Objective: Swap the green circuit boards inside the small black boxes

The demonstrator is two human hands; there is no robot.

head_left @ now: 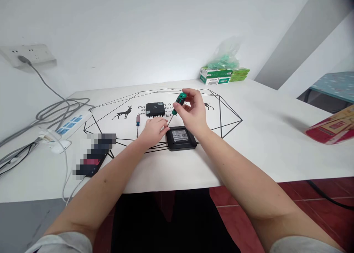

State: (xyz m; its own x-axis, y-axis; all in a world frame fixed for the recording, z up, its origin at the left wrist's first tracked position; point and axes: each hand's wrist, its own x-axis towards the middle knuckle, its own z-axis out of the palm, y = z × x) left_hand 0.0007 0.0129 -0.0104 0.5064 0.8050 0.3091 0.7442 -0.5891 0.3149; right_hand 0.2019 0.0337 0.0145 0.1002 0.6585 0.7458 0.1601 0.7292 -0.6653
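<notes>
Right hand (195,114) grips the green-and-black screwdriver (180,98) by its handle at the centre of the frame, shaft slanting down toward the upper-left corner of a labelled black device (181,138), probably to keep the tip in view. Left hand (155,129) curls its fingers at that corner, seemingly to steady it; whether they pinch the shaft I cannot tell. Left of centre, a second screwdriver (138,122) lies apart, within easy reach.
</notes>
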